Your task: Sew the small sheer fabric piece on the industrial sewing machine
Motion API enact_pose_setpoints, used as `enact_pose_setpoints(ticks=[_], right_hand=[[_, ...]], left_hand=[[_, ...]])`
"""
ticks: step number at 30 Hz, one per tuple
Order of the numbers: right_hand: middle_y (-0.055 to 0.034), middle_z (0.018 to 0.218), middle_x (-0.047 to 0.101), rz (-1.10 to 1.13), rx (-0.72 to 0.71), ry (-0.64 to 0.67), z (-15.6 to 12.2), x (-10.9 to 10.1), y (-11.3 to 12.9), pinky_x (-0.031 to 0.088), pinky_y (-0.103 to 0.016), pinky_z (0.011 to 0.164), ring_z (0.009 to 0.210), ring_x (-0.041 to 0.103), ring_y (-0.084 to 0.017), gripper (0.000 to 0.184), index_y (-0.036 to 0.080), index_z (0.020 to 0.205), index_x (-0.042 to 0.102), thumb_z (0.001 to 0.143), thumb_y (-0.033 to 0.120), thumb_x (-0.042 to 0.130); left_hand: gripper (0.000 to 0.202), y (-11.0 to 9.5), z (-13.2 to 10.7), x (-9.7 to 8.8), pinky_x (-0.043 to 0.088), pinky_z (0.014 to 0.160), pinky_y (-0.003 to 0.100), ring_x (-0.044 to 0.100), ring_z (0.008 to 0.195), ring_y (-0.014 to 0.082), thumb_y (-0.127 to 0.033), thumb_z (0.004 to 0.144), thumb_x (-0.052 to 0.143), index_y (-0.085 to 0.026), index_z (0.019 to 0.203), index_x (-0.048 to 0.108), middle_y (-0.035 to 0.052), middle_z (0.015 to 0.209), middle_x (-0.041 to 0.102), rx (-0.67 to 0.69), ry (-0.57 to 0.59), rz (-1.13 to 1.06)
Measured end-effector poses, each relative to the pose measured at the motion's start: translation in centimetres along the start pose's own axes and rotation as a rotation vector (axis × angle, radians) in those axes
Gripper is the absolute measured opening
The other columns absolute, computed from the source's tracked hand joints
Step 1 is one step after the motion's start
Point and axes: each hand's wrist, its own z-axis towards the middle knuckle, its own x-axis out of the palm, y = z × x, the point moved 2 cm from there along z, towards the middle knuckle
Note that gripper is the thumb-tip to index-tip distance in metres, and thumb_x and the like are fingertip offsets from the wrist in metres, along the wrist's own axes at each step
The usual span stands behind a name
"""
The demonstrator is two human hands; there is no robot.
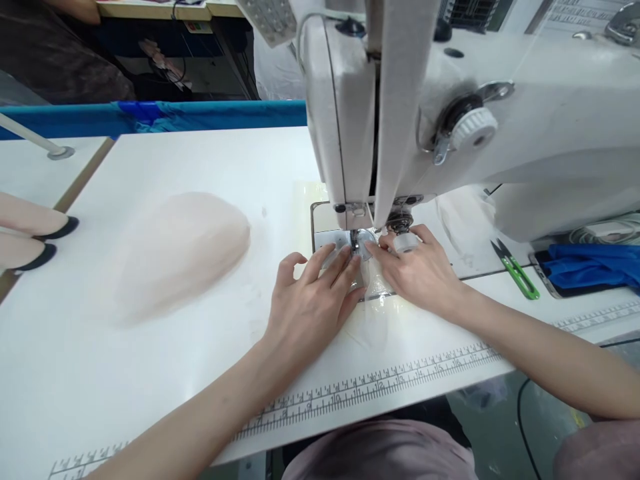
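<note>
Left to right: a pale pink fabric heap (175, 253) is lying on the white table (150, 387). The left hand (310, 303) is pressing flat, fingers spread wide, on a sheer fabric piece (373, 325) running under the presser foot (358, 241) of the sewing machine (450, 127). The right hand (423, 273) is curling its fingertips onto the same piece just beside the foot; whether it is pinching or only pressing cannot be told. Green snips (517, 272) are lying farther right. Judged step: guiding the piece at the needle. Any further feed is calling for even two-handed pressure, with fingertips kept clear.
</note>
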Motion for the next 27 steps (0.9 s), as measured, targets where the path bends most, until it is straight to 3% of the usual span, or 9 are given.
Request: enact_pose_setpoints(ticks=[9,12,15,18,21,24,27], right_hand=[[-0.0067,0.099,0.068,-0.007,0.025,0.046,0.1,0.1,-0.4,0.033,-0.036,0.082,0.084,0.055,-0.02,0.024,0.016,0.097,0.07,0.089,0.01,0.049],[-0.0067,0.094,0.068,0.028,0.034,0.025,-0.2,-0.6,-0.8,0.034,-0.037,0.079,0.083,0.056,-0.02,0.024,0.016,0.09,0.071,0.089,0.009,0.048],[-0.0046,0.09,0.067,0.248,0.009,0.004,-0.5,-2.0,-1.2,0.038,-0.033,0.07,0.076,0.057,-0.018,0.019,0.017,0.094,0.07,0.091,0.019,0.052],[-0.0019,0.103,0.065,0.588,-0.035,0.244,-0.7,-3.1,-1.1,0.039,-0.027,0.06,0.071,0.058,-0.012,0.018,0.02,0.099,0.069,0.088,0.033,0.062],[-0.0002,0.102,0.064,0.731,-0.003,0.427,-0.9,-3.7,-1.1,0.037,-0.024,0.055,0.068,0.057,-0.01,0.011,0.021,0.088,0.067,0.091,0.027,0.058],[0.0007,0.084,0.065,0.852,0.114,0.446,-0.9,-4.0,-1.2,0.037,-0.023,0.055,0.064,0.057,-0.01,0.013,0.02,0.086,0.063,0.094,0.022,0.053],[0.0028,0.069,0.062,0.964,0.248,0.41,-0.9,-4.1,-1.5,0.038,-0.022,0.054,0.058,0.057,-0.01,0.015,0.019,0.088,0.061,0.096,0.021,0.048]], left_hand=[[0.031,0.2,0.0,0.3,0.034,0.09,0.044,0.056,0.119,0.0241,-0.031,0.097,0.048,-0.018,0.122,0.06,0.005,0.126,0.065,-0.009,-0.006,0.024],[0.029,0.3,-0.2,-0.7,0.034,0.087,0.044,0.059,0.11,0.0251,-0.032,0.095,0.052,-0.02,0.119,0.062,0.0032,0.124,0.066,0.01,-0.038,0.073],[0.029,0.7,-0.4,-2.5,0.035,0.079,0.043,0.062,0.091,0.0249,-0.037,0.09,0.058,-0.02,0.113,0.065,0.0025,0.116,0.07,0.033,-0.094,0.117],[0.038,1.2,-0.6,-3.3,0.039,0.07,0.038,0.063,0.08,0.0207,-0.046,0.086,0.062,-0.02,0.113,0.064,0.005,0.112,0.069,0.139,0.051,-0.035],[0.027,1.5,-0.7,-3.0,0.042,0.065,0.033,0.062,0.07,0.0153,-0.038,0.091,0.056,-0.021,0.111,0.064,0.0046,0.114,0.066,0.212,0.227,-0.177],[0.024,1.5,-0.5,-2.7,0.043,0.061,0.03,0.059,0.064,0.0131,-0.024,0.098,0.04,-0.02,0.101,0.064,0.004,0.111,0.068,0.163,0.251,-0.246],[0.029,1.5,0.1,-2.7,0.042,0.055,0.028,0.06,0.064,0.0144,-0.025,0.1,0.032,-0.018,0.095,0.059,0.0035,0.09,0.069,0.044,0.284,-0.343]])
